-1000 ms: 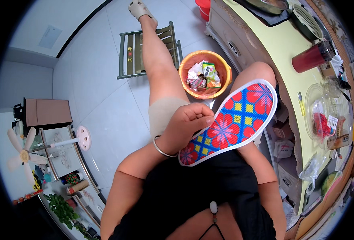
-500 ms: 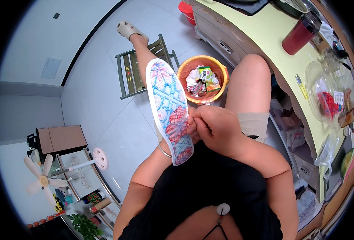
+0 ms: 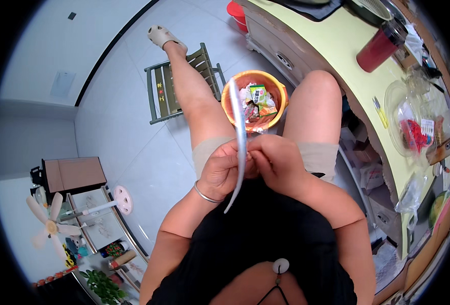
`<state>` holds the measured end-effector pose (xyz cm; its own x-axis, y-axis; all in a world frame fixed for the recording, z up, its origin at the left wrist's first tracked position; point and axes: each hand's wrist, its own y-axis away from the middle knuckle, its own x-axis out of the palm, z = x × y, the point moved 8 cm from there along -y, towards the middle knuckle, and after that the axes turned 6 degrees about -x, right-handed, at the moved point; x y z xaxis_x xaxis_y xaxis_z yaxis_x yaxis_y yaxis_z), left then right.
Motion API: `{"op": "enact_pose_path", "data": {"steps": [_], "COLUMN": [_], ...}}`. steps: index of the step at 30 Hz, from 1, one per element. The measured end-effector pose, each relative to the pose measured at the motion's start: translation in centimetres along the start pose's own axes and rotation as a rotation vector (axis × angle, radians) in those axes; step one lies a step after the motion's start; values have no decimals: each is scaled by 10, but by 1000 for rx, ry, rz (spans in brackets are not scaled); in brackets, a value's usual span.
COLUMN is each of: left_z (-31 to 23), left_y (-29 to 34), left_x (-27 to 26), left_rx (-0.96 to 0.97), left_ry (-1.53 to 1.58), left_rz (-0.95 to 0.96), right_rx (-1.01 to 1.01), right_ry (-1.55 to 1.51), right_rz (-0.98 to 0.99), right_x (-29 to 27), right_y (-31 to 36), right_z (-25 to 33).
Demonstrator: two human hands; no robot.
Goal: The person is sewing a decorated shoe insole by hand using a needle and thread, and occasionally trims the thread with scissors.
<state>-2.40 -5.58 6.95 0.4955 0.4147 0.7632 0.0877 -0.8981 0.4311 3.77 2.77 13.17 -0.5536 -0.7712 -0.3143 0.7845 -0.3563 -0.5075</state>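
Note:
A white-edged insole [image 3: 240,127] stands nearly edge-on over my lap, so its stitched face barely shows. My left hand [image 3: 221,166] is closed on it from the left, thumb against the near part of that side. On the other side, my right hand [image 3: 277,156] is closed, fingertips pinched together close to the insole's edge. Whatever those fingertips hold is too small or hidden to make out. Just beyond the insole sits an orange-yellow bin [image 3: 282,101] with crumpled wrappers [image 3: 260,99] in it.
A yellow-topped counter [image 3: 337,46] curves along the right, bearing a dark red flask [image 3: 382,46], yellow-handled scissors [image 3: 380,112] and a clear plastic tray [image 3: 395,129] with red thread. Ahead is a folding stool [image 3: 161,94] beside my outstretched leg. A fan [image 3: 52,227] stands at left.
The insole has turned from showing its blue and red patterned face to nearly edge-on. My left hand, mostly hidden behind it before, now shows. My right hand stays close to it.

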Motion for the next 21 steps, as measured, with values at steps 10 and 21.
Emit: {"op": "enact_pose_path", "data": {"steps": [10, 21], "left_z": [-18, -17], "left_y": [9, 8], "left_x": [12, 11], "left_rx": [206, 240], "left_ry": [-432, -485], "left_rz": [-219, -170], "right_rx": [487, 502], "right_ry": [-650, -624], "right_rz": [-182, -212], "right_x": [7, 4], "right_y": [46, 52], "right_z": [-65, -70]}}
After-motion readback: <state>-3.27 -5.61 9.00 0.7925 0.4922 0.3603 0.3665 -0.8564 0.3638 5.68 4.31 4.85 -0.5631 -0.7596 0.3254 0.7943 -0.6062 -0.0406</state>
